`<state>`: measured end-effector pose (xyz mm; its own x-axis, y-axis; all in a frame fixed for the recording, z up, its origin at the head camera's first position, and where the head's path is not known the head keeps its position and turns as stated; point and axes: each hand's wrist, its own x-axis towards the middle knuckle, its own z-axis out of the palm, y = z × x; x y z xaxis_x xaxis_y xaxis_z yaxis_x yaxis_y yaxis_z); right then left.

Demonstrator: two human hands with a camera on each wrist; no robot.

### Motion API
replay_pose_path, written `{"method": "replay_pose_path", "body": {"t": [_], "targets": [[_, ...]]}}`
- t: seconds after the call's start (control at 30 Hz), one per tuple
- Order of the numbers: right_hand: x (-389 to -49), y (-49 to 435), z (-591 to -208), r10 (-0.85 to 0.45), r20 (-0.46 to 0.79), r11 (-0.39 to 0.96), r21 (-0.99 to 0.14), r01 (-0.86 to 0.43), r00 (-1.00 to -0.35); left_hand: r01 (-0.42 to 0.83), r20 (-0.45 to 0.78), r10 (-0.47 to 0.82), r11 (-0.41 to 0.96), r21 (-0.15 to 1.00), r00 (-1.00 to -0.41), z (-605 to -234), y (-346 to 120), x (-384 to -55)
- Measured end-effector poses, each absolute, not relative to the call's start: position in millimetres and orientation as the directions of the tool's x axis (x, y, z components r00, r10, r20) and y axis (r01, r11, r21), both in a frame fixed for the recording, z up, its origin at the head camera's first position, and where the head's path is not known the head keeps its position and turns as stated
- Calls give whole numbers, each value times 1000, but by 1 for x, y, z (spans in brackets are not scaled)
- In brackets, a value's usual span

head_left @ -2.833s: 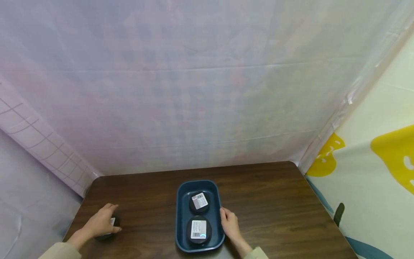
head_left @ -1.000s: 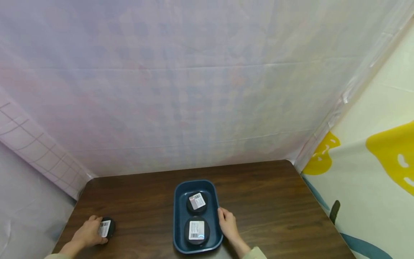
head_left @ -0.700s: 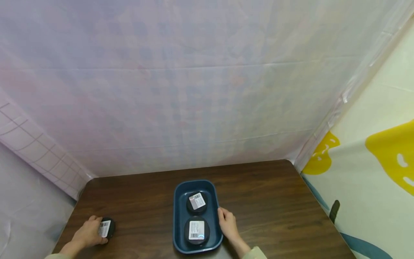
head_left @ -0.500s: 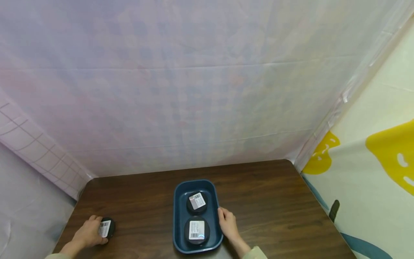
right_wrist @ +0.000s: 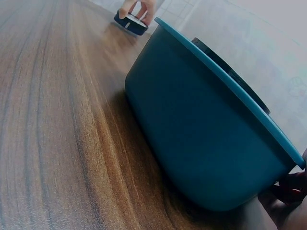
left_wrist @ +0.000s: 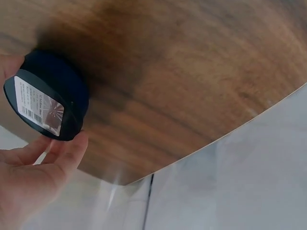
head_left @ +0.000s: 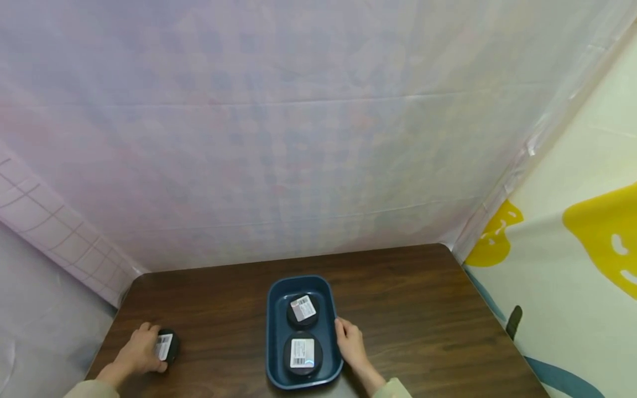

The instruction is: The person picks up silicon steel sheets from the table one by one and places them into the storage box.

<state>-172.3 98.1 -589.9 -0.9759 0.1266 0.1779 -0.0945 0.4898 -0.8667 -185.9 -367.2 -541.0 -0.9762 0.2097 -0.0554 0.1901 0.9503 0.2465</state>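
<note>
My left hand [head_left: 139,351] grips a round black tub [head_left: 166,346] with a white barcode label on top, at the left of the table. In the left wrist view, the thumb and fingers [left_wrist: 72,148] pinch the tub [left_wrist: 41,103] by its sides. Whether its base touches the table cannot be told. Two similar black tubs, a far one [head_left: 302,310] and a near one [head_left: 302,354], lie label up in a dark blue tray [head_left: 327,331]. My right hand [head_left: 351,342] holds the tray's right rim; its fingers are partly hidden behind the tray [right_wrist: 201,110] in the right wrist view.
The brown wooden table [head_left: 418,320] has rounded back corners. A pale sheet [head_left: 298,166] hangs behind it. At the right hangs a cream sheet with yellow shapes [head_left: 607,232]; a grey-white sheet [head_left: 50,293] is at the left.
My left hand first reached over the left tub, then took hold of its side. In the last half second hand and tub have shifted slightly. The right hand stays on the tray.
</note>
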Motion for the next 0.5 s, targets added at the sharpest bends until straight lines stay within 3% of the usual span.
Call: {"method": "replay_pose_path", "body": {"t": [0.5], "targets": [[-173,98,-592,134,193,488,-866,-104,-972,266,28,267,932,244,-963,-491,-328,-208]]}}
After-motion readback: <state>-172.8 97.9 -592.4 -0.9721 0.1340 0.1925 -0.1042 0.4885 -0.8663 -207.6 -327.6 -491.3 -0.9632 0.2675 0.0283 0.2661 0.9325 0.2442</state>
